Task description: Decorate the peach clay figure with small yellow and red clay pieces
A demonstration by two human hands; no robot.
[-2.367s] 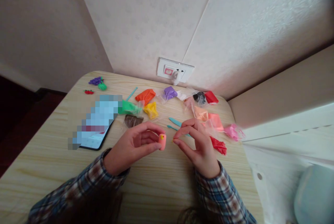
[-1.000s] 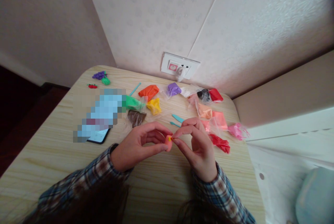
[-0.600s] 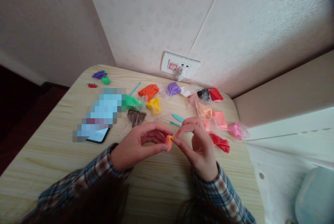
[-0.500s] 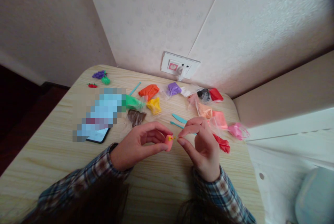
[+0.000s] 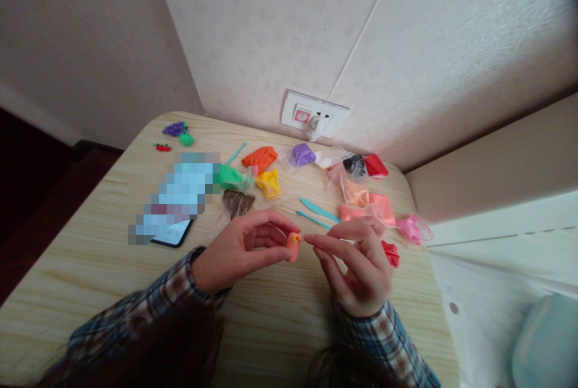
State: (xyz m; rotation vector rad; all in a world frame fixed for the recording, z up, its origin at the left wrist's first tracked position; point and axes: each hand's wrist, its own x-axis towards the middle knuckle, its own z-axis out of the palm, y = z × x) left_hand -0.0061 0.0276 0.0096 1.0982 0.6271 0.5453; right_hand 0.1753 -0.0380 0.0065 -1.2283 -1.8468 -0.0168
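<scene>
Between its thumb and fingertips, my left hand [image 5: 241,249] grips a small pink clay piece [image 5: 293,250] above the table. Yellow bits [image 5: 295,238] with a touch of red sit on the upper part of that piece. My right hand [image 5: 359,261] is just to the right, its index finger stretched out so the tip reaches the side of the yellow bits. Its thumb stays apart from the index finger, and I see nothing held between them. Beyond the hands lie a turquoise clay knife [image 5: 318,209] and a thinner turquoise tool [image 5: 313,220].
Bags of clay lie across the wooden table [image 5: 99,237]: brown [image 5: 238,202], green [image 5: 232,177], yellow [image 5: 270,183], orange [image 5: 259,159], purple [image 5: 302,154] and several others. A phone [image 5: 174,235], partly blurred, lies left. Clay grapes [image 5: 175,129] sit far left. A wall socket [image 5: 315,114] is behind.
My right thumb and index finger have come apart from their pinch on a thin yellow bit. The index finger now points at the pink piece, and the hand has shifted slightly right.
</scene>
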